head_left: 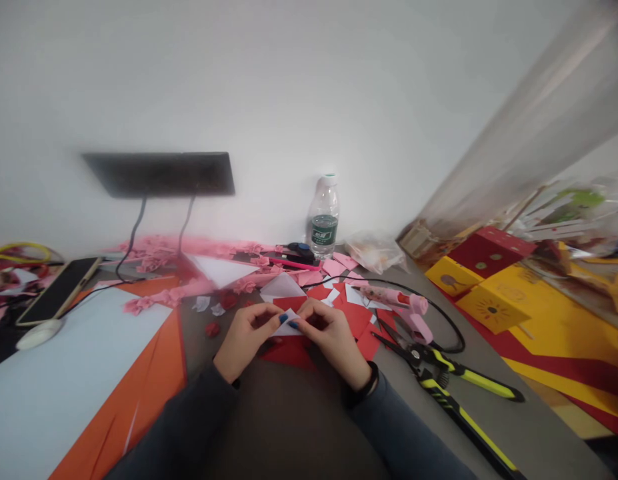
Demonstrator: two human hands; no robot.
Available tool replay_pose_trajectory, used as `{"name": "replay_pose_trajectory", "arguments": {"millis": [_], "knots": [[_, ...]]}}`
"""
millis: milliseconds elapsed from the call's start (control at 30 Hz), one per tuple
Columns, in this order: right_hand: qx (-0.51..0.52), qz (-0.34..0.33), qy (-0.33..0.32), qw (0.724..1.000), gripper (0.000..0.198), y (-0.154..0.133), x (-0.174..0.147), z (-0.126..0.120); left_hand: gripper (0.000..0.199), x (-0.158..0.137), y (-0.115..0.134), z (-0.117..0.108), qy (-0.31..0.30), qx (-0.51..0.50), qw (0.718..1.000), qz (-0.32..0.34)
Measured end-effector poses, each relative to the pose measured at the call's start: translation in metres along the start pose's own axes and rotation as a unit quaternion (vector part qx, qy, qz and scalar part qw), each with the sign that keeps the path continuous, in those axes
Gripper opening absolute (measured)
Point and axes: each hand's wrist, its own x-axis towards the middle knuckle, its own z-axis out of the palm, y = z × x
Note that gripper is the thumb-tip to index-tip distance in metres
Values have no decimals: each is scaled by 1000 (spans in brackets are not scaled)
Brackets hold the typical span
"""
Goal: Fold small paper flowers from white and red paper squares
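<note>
Between my two hands is a small piece of white paper (287,325), pinched at its upper edge. My left hand (251,331) grips it with thumb and forefinger. From the other side my right hand (333,335) pinches it too, the thumbs almost meeting. Red paper (289,353) lies on the table just beneath. Behind my fingers are loose sheets of white paper (283,287) and red paper pieces (353,312). A crumpled red paper ball (212,329) sits left of my left hand.
To the right lie yellow-black shears (439,373), points toward my hands, and a pink glue gun (396,301) with a black cord. A water bottle (325,217) stands by the wall. Pale blue sheets (63,380) and a phone (59,290) are left; yellow boxes (493,303) are far right.
</note>
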Motion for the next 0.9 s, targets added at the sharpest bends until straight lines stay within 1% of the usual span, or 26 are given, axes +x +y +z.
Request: {"name": "replay_pose_trajectory", "arguments": {"millis": [100, 167, 333, 500, 600, 667, 700, 800, 833, 900], "knots": [[5, 18, -18, 1000, 34, -1, 0, 0, 21, 1, -1, -1, 18, 40, 999, 31], [2, 24, -27, 999, 33, -3, 0, 0, 20, 0, -2, -1, 22, 58, 997, 40], [18, 43, -37, 998, 33, -3, 0, -1, 28, -3, -1, 1, -5, 37, 999, 11], [27, 64, -42, 997, 35, 0, 1, -1, 24, -4, -1, 0, 5, 81, 996, 43], [26, 61, -46, 997, 33, 1, 1, 0, 24, -2, -2, 0, 8, 78, 996, 38], [16, 37, -33, 999, 27, 0, 0, -1, 25, -1, -3, 2, 17, 63, 997, 27], [7, 14, -18, 1000, 22, -1, 0, -1, 24, -1, -2, 3, 19, 47, 998, 21], [-35, -87, 32, 995, 9, -7, -1, -3, 23, -1, -2, 6, -4, -21, 1000, -10], [-56, -122, 38, 990, 8, -9, -2, -4, 25, -1, -1, 6, -15, -44, 999, -28], [-106, -185, 20, 977, 9, -13, -4, -5, 32, 0, -2, 5, -15, -80, 995, -59]]}}
